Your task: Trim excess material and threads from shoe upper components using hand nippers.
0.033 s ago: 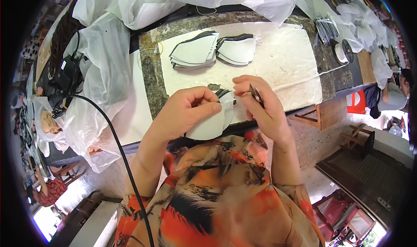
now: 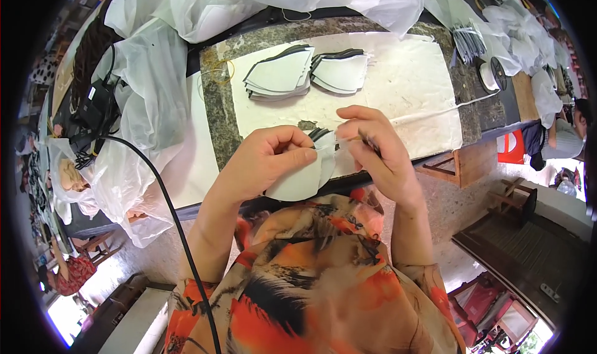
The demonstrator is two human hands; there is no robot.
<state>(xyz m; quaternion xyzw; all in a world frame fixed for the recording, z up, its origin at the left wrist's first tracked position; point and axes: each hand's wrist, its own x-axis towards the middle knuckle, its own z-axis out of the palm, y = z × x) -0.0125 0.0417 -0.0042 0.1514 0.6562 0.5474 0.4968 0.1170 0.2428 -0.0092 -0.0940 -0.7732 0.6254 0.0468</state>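
My left hand (image 2: 273, 158) is closed, thumb and fingers pinching a small bundle of white curved pieces (image 2: 297, 185) with black edges. They hang over the near table edge, just above my lap. My right hand (image 2: 378, 149), close beside the bundle, is closed around small dark thread snips (image 2: 369, 141), partly hidden by the fingers. Its thumb and forefinger come together near the bundle's right edge; anything thin between them is too small to make out. Farther back lie two stacks of similar white pieces, a left stack (image 2: 280, 74) and a right stack (image 2: 339, 73).
A worn white sheet (image 2: 410, 86) covers the dark mottled board on the table. Yellow string (image 2: 222, 72) lies left, a thread spool (image 2: 488, 77) right. Clear plastic bags (image 2: 149, 86) crowd the left and back. A black cable (image 2: 158, 189) runs past my left arm. A wooden stool (image 2: 466, 164) stands right.
My right hand has shifted slightly right, and the snips in it have turned so that less of them shows. My left hand and the bundle stay in place.
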